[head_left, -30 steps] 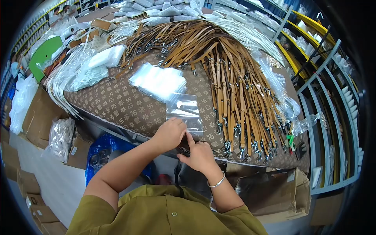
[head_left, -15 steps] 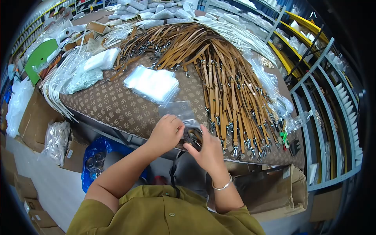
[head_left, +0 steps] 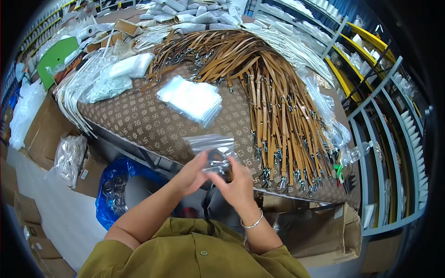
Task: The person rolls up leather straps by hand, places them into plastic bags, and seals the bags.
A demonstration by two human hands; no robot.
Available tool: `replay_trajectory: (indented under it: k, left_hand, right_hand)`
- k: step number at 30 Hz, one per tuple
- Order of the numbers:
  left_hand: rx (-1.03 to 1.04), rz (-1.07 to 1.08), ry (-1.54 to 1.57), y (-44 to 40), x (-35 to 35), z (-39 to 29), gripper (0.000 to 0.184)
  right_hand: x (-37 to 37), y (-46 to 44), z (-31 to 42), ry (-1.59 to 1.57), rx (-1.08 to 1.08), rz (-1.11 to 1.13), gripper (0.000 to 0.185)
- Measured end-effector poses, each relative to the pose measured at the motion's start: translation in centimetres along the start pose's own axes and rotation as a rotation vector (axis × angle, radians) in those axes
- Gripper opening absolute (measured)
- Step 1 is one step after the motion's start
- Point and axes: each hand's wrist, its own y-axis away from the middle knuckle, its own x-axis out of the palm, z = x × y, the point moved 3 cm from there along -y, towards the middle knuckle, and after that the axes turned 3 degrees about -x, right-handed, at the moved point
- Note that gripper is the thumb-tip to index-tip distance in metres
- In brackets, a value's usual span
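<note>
Just off the table's near edge, a small clear plastic bag (head_left: 211, 141) is between my two hands. My left hand (head_left: 191, 175) has its fingers closed on the bag's left side. My right hand (head_left: 235, 183) grips the right side, thumb toward the middle. A dark coiled strap (head_left: 217, 159) shows through the clear plastic between the fingers; it looks to be at least partly inside the bag. Its lower part is hidden by my fingers. Beyond my hands lies a stack of clear plastic bags (head_left: 190, 101) on the brown patterned cloth (head_left: 148, 120).
Many brown straps with metal clips (head_left: 282, 125) cover the table's right side. White cords (head_left: 69, 104) hang over the left edge. Below stand a blue bag with packed coils (head_left: 104, 204) and a cardboard box (head_left: 324, 236). Metal shelving (head_left: 371, 111) rises at right.
The coiled strap, bare in my right hand before, now shows behind the bag's clear plastic. Both hands have drawn slightly lower, and my left hand has turned onto the bag's side.
</note>
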Motion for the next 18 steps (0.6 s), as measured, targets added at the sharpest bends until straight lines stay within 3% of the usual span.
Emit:
replay_trajectory:
  k: [5, 9, 12, 18]
  left_hand:
    - [-0.091, 0.089, 0.128, -1.0, -1.1, 1.4, 0.028]
    - [-0.023, -0.123, 0.105, -0.3, -1.3, 0.9, 0.03]
    - [-0.018, 0.001, 0.082, -0.6, -1.1, 1.0, 0.029]
    - [-0.007, -0.003, 0.068, -0.8, -1.0, 3.1, 0.029]
  right_hand:
    - [-0.1, -0.5, 1.0, -0.082, 0.117, 0.145, 0.064]
    - [-1.1, -0.4, 0.7, -0.318, 0.191, 0.264, 0.066]
    - [-1.1, -0.1, 0.6, -0.261, 0.204, 0.217, 0.063]
    - [0.4, -0.6, 0.2, -0.203, 0.175, 0.107, 0.056]
